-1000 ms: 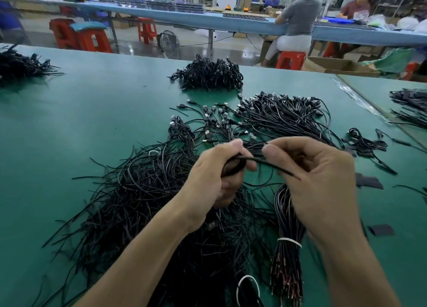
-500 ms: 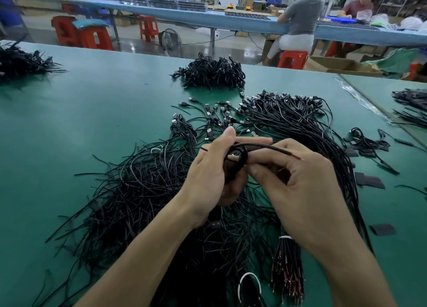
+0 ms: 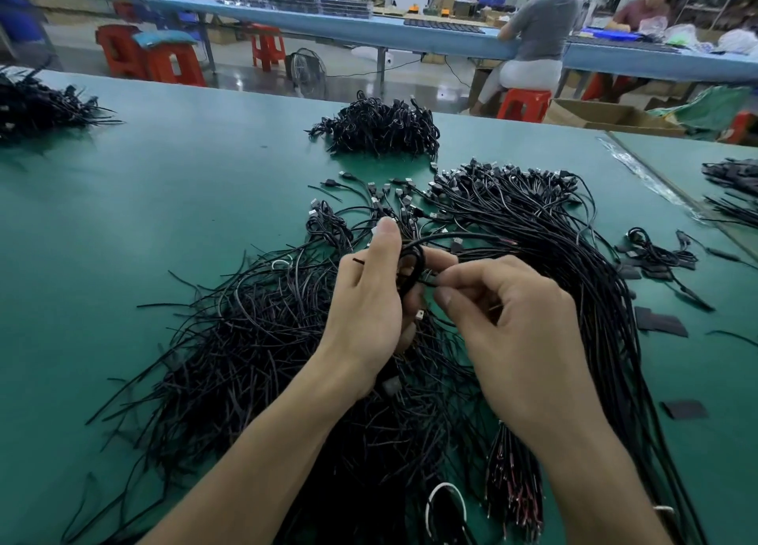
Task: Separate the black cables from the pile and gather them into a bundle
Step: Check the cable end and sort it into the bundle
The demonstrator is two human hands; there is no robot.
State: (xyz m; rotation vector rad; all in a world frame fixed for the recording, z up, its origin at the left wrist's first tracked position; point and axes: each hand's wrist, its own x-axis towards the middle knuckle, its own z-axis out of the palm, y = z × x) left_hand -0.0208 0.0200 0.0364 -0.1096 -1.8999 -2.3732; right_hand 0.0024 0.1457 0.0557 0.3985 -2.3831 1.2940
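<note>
A big loose pile of black cables (image 3: 262, 339) covers the green table (image 3: 164, 200) in front of me. My left hand (image 3: 369, 311) grips a small coiled loop of black cable (image 3: 410, 265) above the pile. My right hand (image 3: 508, 331) pinches the free end of that same cable just right of the loop. A long strand arcs from the loop toward the straight cables with plugs (image 3: 533, 216) on the right. A tied bundle with reddish wire ends (image 3: 512, 487) lies under my right forearm.
A finished heap of coiled cables (image 3: 381, 128) sits at the back middle. More cable heaps lie at the far left (image 3: 37, 105) and far right (image 3: 734, 192). Small black strips (image 3: 660, 323) are scattered on the right. A person (image 3: 533, 40) sits at a blue bench behind.
My right hand has moved in close to the left and lowered, winding the cable's end round the loop. The straight strand it held is now drawn into the coil.
</note>
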